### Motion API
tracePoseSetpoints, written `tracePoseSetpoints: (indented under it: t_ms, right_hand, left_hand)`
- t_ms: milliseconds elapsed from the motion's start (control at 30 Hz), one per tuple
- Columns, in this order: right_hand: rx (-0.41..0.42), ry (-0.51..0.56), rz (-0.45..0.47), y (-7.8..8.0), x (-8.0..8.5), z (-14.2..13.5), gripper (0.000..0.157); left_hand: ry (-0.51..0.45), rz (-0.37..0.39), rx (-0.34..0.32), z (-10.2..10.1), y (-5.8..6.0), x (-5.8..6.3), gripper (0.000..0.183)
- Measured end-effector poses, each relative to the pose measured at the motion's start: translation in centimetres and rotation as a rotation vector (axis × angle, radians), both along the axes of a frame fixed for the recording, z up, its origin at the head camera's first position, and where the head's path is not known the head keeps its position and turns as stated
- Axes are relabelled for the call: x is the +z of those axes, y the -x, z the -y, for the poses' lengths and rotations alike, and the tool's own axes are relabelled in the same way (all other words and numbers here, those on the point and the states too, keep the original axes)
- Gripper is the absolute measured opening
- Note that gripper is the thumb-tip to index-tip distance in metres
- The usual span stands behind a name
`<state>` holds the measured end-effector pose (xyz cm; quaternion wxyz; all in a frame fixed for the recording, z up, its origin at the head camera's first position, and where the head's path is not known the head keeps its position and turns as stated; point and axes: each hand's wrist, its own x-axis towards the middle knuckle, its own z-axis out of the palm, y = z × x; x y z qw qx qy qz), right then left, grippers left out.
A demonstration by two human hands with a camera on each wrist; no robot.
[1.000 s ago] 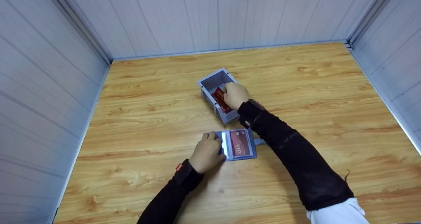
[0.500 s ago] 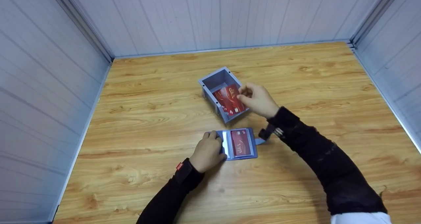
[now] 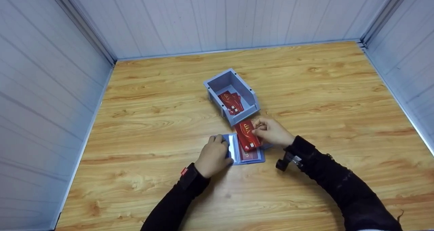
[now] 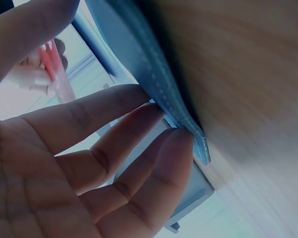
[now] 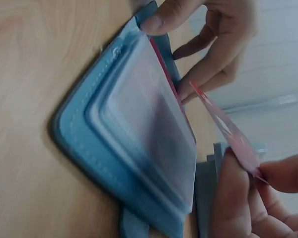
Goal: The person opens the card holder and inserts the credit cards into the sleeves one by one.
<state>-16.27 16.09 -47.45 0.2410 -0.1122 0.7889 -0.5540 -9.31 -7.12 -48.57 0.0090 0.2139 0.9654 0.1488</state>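
Observation:
A blue card holder [image 3: 261, 159] lies spread on the table, its clear sleeves showing with a red card in the right-hand one. My left hand [image 3: 213, 156] holds its left cover, the thumb at the near edge and fingertips at the far edge. The left wrist view shows those fingertips against the stitched blue cover [image 4: 159, 74]. Between thumb and fingers, my right hand [image 3: 274, 133] pinches a red VIP card [image 3: 244, 131], which overlaps the sleeve in the head view. In the right wrist view this card [image 5: 228, 131] is tilted and apart from the clear sleeves [image 5: 144, 114].
Just beyond the card holder stands a grey bin [image 3: 244, 114] with several red cards [image 3: 228, 100] inside. The holder's strap sticks out at its right side, partly behind the right hand. White panel walls [image 3: 210, 20] enclose the wooden table [image 3: 152, 98] at back and sides.
My right hand has lifted a red card out of the grey bin and brought it toward me, over the card holder. The left hand has stayed in place on the cover.

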Motion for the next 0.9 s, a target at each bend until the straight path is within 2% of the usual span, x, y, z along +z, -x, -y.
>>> tracePoseSetpoints:
  t_ms: [133, 300, 633, 900]
  right_hand:
    - [0.005, 0.026, 0.079, 0.0, -0.8, -1.1, 0.013]
    - [-0.048, 0.059, 0.157, 0.0, -1.8, -2.2, 0.012]
    - [-0.1, 0.08, 0.159, 0.1, -2.5, -3.8, 0.012]
    - [-0.11, 0.105, 0.182, 0.3, -2.4, -4.0, 0.008]
  left_hand:
    - [0.003, -0.007, 0.003, -0.1, -0.1, -0.1, 0.043]
    - [0.002, -0.01, 0.005, -0.1, -0.2, -0.1, 0.043]
    - [0.024, -0.004, 0.009, -0.1, -0.1, 0.3, 0.047]
    - [0.034, 0.006, 0.026, -1.1, -0.2, 1.3, 0.048]
